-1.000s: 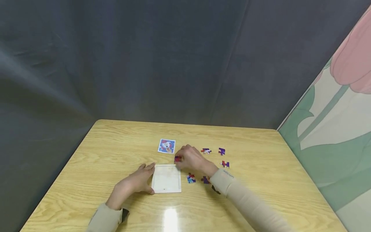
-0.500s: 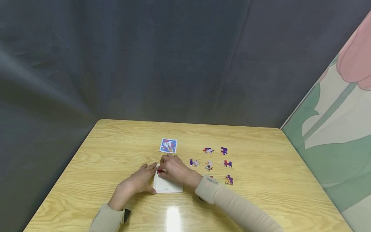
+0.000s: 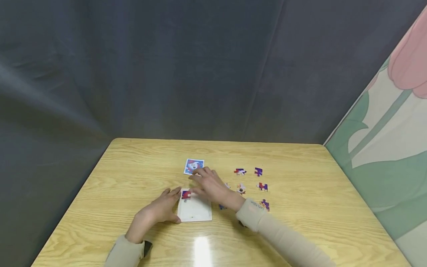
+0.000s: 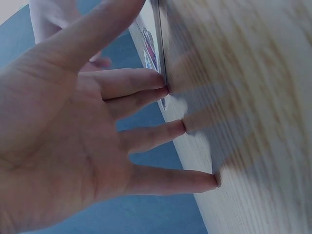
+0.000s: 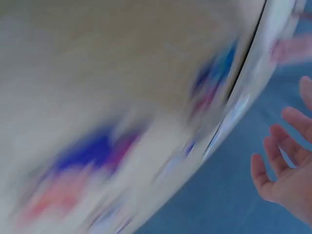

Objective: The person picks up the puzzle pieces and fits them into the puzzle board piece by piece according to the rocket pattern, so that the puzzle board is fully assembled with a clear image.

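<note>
A white square puzzle tray (image 3: pixel 197 213) lies on the wooden table, with one red and purple jigsaw piece (image 3: pixel 186 195) in its far left corner. My left hand (image 3: pixel 161 207) braces the tray's left side, fingers straight; in the left wrist view its fingertips (image 4: pixel 209 180) touch the tabletop and the tray's edge. Over the tray's far right part hovers my right hand (image 3: pixel 213 188), fingers relaxed and holding nothing. It hides part of the picture card and some loose pieces. The right wrist view is blurred, showing the right hand (image 5: pixel 290 165) above the table.
Beyond the tray lies a small picture card (image 3: pixel 192 165) of a cartoon character. Several loose jigsaw pieces are spread to the right, among them a purple one (image 3: pixel 258 171), a red and purple one (image 3: pixel 262 187) and one with an eye (image 3: pixel 241 188). A dark curtain (image 3: pixel 200 74) hangs behind.
My right hand carried the red and purple piece from beyond the tray to its far left corner, let go, and moved back right. My left hand stayed at the tray's left edge.
</note>
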The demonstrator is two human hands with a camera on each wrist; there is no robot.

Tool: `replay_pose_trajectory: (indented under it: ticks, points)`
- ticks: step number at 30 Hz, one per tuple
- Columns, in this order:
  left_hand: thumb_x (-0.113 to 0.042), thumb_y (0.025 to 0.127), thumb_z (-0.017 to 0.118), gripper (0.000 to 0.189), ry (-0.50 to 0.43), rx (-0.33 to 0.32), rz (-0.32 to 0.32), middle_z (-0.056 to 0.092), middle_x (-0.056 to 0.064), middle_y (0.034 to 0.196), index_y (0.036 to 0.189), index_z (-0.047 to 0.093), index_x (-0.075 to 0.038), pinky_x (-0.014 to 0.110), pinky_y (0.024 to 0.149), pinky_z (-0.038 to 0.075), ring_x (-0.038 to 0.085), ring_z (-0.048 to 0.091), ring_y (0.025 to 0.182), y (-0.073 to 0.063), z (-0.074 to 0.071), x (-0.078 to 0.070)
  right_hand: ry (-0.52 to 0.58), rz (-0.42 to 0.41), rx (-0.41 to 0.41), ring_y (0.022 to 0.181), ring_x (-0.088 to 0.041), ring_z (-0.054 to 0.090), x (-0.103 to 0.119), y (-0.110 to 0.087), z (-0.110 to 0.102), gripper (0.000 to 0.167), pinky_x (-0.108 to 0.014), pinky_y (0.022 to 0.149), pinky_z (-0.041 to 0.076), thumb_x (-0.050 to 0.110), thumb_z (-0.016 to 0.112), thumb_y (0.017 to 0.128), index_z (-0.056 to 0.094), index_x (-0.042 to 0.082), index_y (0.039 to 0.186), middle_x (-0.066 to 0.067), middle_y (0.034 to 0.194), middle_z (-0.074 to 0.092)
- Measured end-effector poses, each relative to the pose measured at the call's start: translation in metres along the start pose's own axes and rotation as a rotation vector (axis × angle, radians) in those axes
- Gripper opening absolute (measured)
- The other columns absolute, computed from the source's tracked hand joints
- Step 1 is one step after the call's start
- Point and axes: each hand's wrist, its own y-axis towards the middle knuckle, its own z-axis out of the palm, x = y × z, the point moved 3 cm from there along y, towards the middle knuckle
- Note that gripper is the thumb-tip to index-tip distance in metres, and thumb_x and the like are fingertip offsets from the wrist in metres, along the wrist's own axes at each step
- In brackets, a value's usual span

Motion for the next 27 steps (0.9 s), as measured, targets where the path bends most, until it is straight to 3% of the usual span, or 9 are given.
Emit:
replay_pose_trajectory:
  ticks: [3,6,9,11,17,22,27]
  points:
    - [-0.021,0.071,0.085,0.087,-0.001,0.005,-0.018,0.028,0.019,0.154,0.139,0.041,0.012,0.064,0.107,0.028,0.053,0.02,0.137,0.001,0.0,-0.001,0.005,0.029,-0.095,0.109,-0.027,0.053,-0.041,-0.02,-0.019,0.035,-0.045,0.09,0.049,0.023,0.067,0.091,0.065,0.005,0.12,-0.012,0.124,0.059]
    - [-0.02,0.071,0.086,0.088,0.003,0.008,-0.029,0.028,0.019,0.154,0.139,0.041,0.011,0.063,0.108,0.028,0.052,0.019,0.138,0.001,0.0,0.0,0.013,0.132,-0.145,0.101,-0.029,0.056,-0.089,-0.048,-0.03,0.028,-0.045,0.083,0.051,0.015,0.071,0.088,0.069,0.002,0.113,-0.014,0.117,0.063]
    - [-0.019,0.07,0.086,0.088,0.009,0.007,-0.032,0.028,0.02,0.154,0.138,0.041,0.013,0.062,0.109,0.026,0.053,0.019,0.137,0.0,0.0,0.003,0.052,0.241,-0.115,0.105,-0.036,0.056,-0.127,-0.074,-0.033,0.029,-0.054,0.083,0.049,0.017,0.069,0.089,0.069,0.002,0.114,-0.017,0.12,0.062]
    - [-0.019,0.069,0.086,0.089,0.009,0.004,-0.031,0.028,0.021,0.154,0.138,0.041,0.014,0.062,0.109,0.026,0.054,0.019,0.137,-0.002,0.001,0.005,0.07,0.265,-0.086,0.109,-0.041,0.054,-0.141,-0.084,-0.035,0.03,-0.058,0.085,0.048,0.02,0.068,0.09,0.069,0.002,0.115,-0.02,0.125,0.061]
    - [-0.019,0.07,0.086,0.088,0.002,-0.003,-0.021,0.028,0.022,0.154,0.138,0.04,0.015,0.062,0.109,0.026,0.054,0.019,0.137,-0.002,0.001,0.006,0.012,0.222,-0.088,0.105,-0.038,0.059,-0.148,-0.084,-0.039,0.023,-0.056,0.092,0.046,0.016,0.072,0.087,0.073,0.002,0.105,-0.02,0.12,0.064]
    - [-0.02,0.07,0.086,0.088,0.001,0.0,-0.03,0.028,0.021,0.154,0.138,0.041,0.014,0.062,0.109,0.026,0.053,0.019,0.137,-0.002,0.002,0.006,-0.007,0.183,-0.118,0.098,-0.032,0.061,-0.147,-0.08,-0.037,0.017,-0.05,0.088,0.05,0.013,0.073,0.085,0.075,0.001,0.097,-0.017,0.113,0.068]
    - [-0.02,0.07,0.086,0.088,-0.001,0.002,-0.041,0.028,0.02,0.154,0.138,0.041,0.013,0.064,0.108,0.026,0.053,0.019,0.137,-0.003,0.002,0.007,0.045,0.205,-0.1,0.094,-0.027,0.06,-0.148,-0.079,-0.033,0.027,-0.044,0.079,0.052,0.017,0.074,0.085,0.071,0.001,0.107,-0.013,0.111,0.068]
